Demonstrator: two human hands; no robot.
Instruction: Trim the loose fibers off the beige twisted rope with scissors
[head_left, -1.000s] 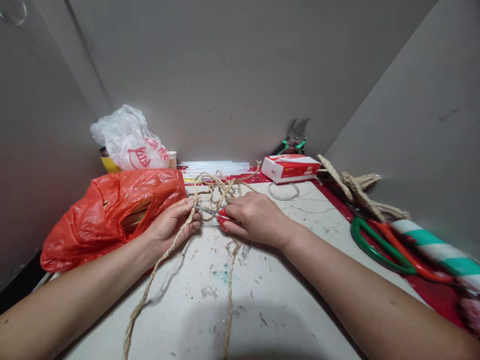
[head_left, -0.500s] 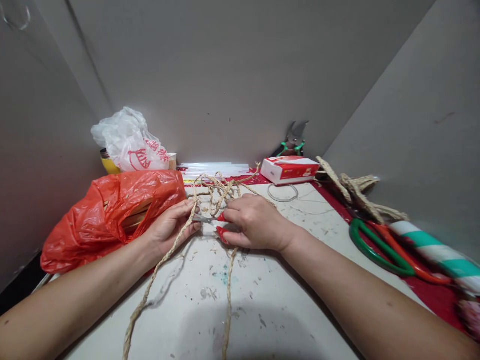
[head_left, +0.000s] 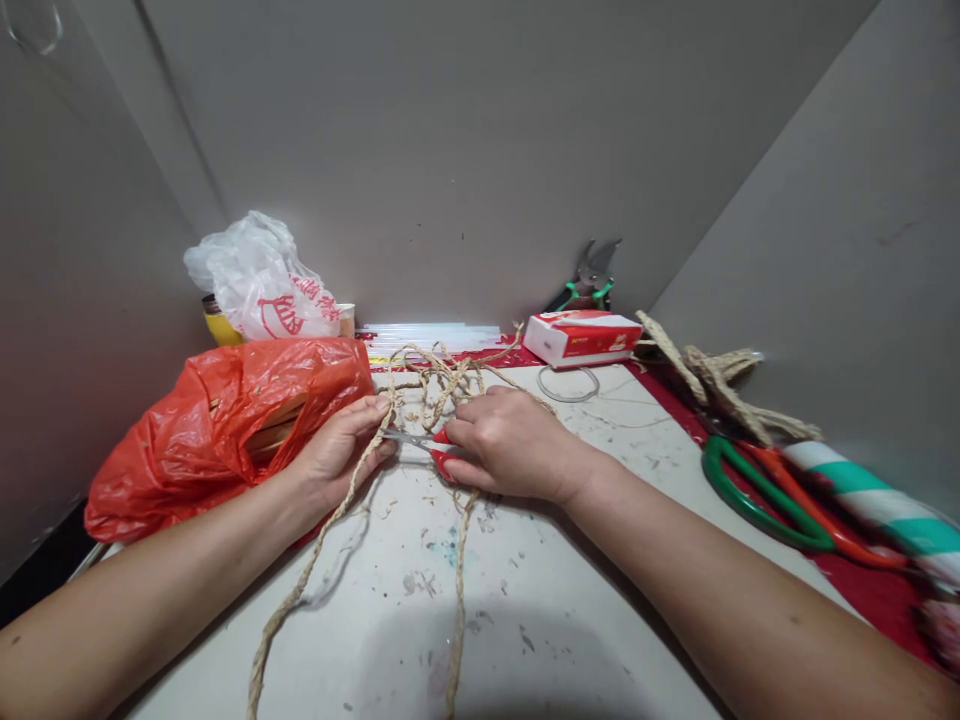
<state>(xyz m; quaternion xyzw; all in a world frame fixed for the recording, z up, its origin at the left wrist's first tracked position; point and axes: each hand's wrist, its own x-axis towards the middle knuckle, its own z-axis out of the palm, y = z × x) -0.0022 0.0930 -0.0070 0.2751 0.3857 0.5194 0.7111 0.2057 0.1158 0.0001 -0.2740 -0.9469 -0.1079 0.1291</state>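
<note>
My left hand (head_left: 343, 455) pinches a braided straw rope (head_left: 321, 545), whose lower length runs down toward me over the white tabletop (head_left: 405, 610). In my right hand (head_left: 502, 445) is a pair of small scissors (head_left: 441, 458) with red handles, fingers closed round them. The blades point left and reach the rope at my left fingertips; the blade tips are partly hidden there. Loose coils of the same rope (head_left: 450, 378) lie tangled just beyond my hands. Another stretch of it comes down below my right hand to the near edge of view.
At left sits an orange plastic bag (head_left: 225, 440) with wooden pieces inside, a white bag (head_left: 262, 280) behind it. Clear sticks (head_left: 431, 338), a red-white box (head_left: 581, 340) and pruning shears (head_left: 592, 275) stand along the back wall. Large green-and-orange-handled scissors (head_left: 765, 495) lie right.
The scissor handles have drawn closer together, and the blades now lie nearly in line against the rope. My left hand keeps its hold in about the same place.
</note>
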